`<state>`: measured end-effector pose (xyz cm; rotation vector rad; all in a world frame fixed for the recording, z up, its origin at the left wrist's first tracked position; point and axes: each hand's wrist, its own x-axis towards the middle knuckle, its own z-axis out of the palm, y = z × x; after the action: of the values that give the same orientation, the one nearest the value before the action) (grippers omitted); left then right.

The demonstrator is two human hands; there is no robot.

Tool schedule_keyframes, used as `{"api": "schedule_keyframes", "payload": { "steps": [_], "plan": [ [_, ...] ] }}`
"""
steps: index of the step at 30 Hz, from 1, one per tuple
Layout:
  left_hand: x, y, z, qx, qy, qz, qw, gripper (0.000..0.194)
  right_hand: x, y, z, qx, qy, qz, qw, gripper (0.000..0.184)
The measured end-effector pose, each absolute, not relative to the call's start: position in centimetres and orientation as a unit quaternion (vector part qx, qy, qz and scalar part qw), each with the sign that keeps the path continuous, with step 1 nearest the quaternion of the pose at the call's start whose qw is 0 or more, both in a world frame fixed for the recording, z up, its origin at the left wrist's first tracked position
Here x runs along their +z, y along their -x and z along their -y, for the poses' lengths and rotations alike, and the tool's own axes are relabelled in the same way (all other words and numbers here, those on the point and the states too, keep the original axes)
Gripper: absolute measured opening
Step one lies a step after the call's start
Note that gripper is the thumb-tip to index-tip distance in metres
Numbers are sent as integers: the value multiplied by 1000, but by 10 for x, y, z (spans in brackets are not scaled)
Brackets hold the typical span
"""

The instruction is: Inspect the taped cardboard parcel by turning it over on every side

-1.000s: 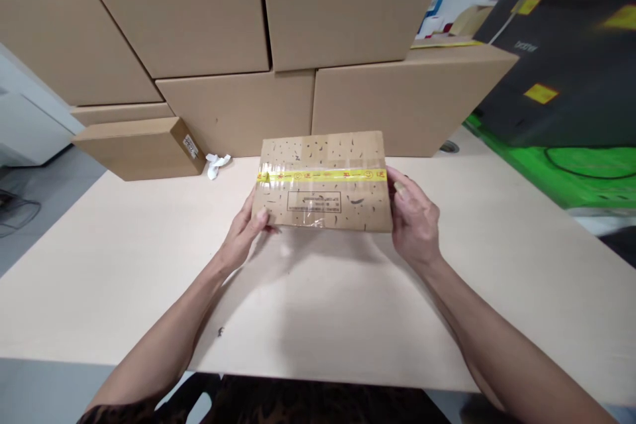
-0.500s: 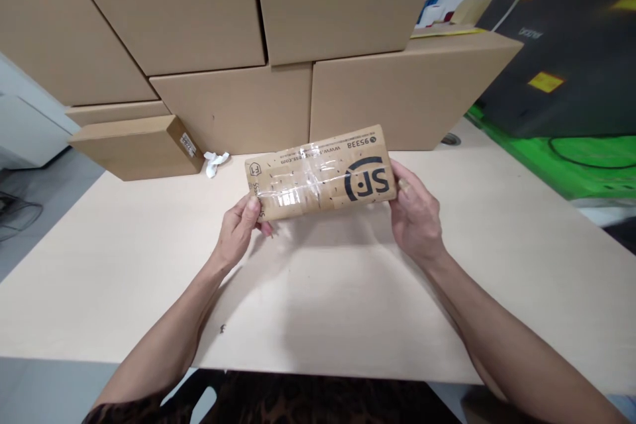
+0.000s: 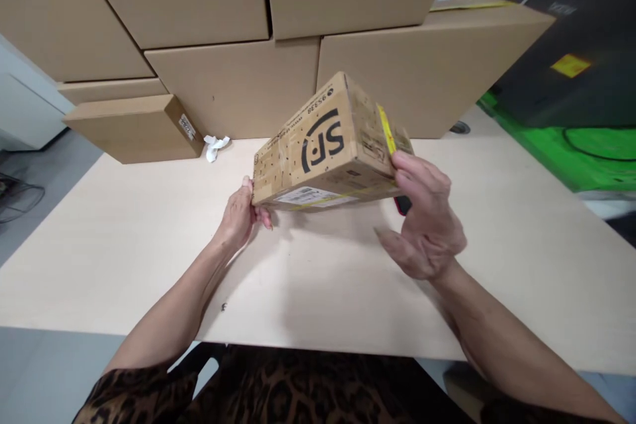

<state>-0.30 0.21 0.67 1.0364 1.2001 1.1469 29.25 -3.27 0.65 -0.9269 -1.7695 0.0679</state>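
A small cardboard parcel (image 3: 322, 146) with a black "SF" logo, clear tape and a yellow tape strip is held tilted above the pale wooden table (image 3: 124, 252), its right end raised. My left hand (image 3: 240, 215) grips its lower left corner, fingers curled round the edge. My right hand (image 3: 424, 218) holds the raised right end with fingers against the yellow-taped face and the thumb spread below. A white label shows on the parcel's underside.
Large plain cardboard boxes (image 3: 238, 86) are stacked like a wall along the table's back. A flatter box (image 3: 132, 129) with a label lies at the back left, a crumpled white scrap (image 3: 216, 146) beside it. Green and dark flooring (image 3: 571, 146) lies to the right.
The parcel has been turned over and tilted: first its yellow-taped face was up, then the SF side, and now its right end is lifted. My right hand shifted to the end face.
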Motion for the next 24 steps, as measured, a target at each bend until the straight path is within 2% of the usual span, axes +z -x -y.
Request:
{"api": "schedule_keyframes", "payload": {
  "steps": [4,9,13,16,20,22,24],
  "plan": [
    [0,6,-3,511,-473,-482,531,66,0,-288,19,-28,400,723,563,73],
    [-5,3,-5,530,-444,-487,534,80,-4,-287,10,138,442,663,588,75],
    [-9,3,-8,503,-448,-459,580,75,-4,-288,7,233,431,604,628,73],
    [-11,5,-7,500,-483,-431,576,77,-9,-294,-2,297,445,535,655,69],
    [-13,13,-4,512,-606,-419,442,80,-22,-300,-17,433,506,436,606,50],
    [-14,18,-3,484,-670,-425,369,77,-29,-301,-21,469,533,426,561,47],
    [-17,20,-3,463,-686,-429,363,79,-34,-301,-22,476,541,438,538,47]
  ]
}}
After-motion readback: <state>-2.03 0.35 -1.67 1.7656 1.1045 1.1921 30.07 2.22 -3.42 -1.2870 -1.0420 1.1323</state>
